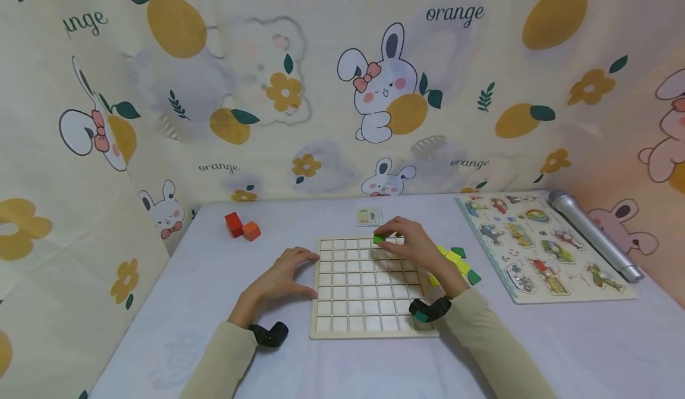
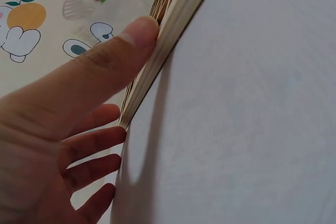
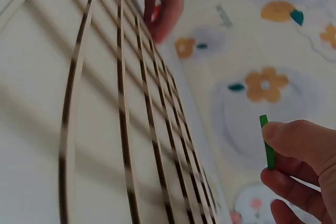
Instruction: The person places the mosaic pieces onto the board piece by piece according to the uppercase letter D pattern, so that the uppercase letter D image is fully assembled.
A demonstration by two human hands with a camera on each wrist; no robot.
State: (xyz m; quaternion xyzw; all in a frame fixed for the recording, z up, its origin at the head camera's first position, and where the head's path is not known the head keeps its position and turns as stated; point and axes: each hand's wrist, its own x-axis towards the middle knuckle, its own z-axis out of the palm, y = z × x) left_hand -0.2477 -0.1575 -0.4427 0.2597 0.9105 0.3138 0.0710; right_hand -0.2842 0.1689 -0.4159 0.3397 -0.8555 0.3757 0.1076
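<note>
A wooden grid board point(image 1: 374, 335) with square cells lies on the table in front of me. My left hand point(image 1: 280, 277) rests against its left edge; thumb and fingertips touch the frame, spread apart, as the left wrist view shows. Above the board's far rows, my right hand point(image 1: 417, 247) pinches a small flat green tile point(image 3: 269, 153) between thumb and fingers. The tile stands apart from the grid in the right wrist view. Yellow tiles point(image 1: 455, 260) and other green tiles point(image 1: 474, 277) lie right of the board, partly hidden by the right hand and wrist.
Red blocks point(image 1: 233, 225) and an orange block point(image 1: 251, 231) sit at the back left. A small patterned card point(image 1: 369, 216) lies behind the board. At the right are a picture puzzle board point(image 1: 527, 297) and a silver microphone-like cylinder point(image 1: 594, 235). A printed cloth backdrop point(image 1: 321, 167) rises behind.
</note>
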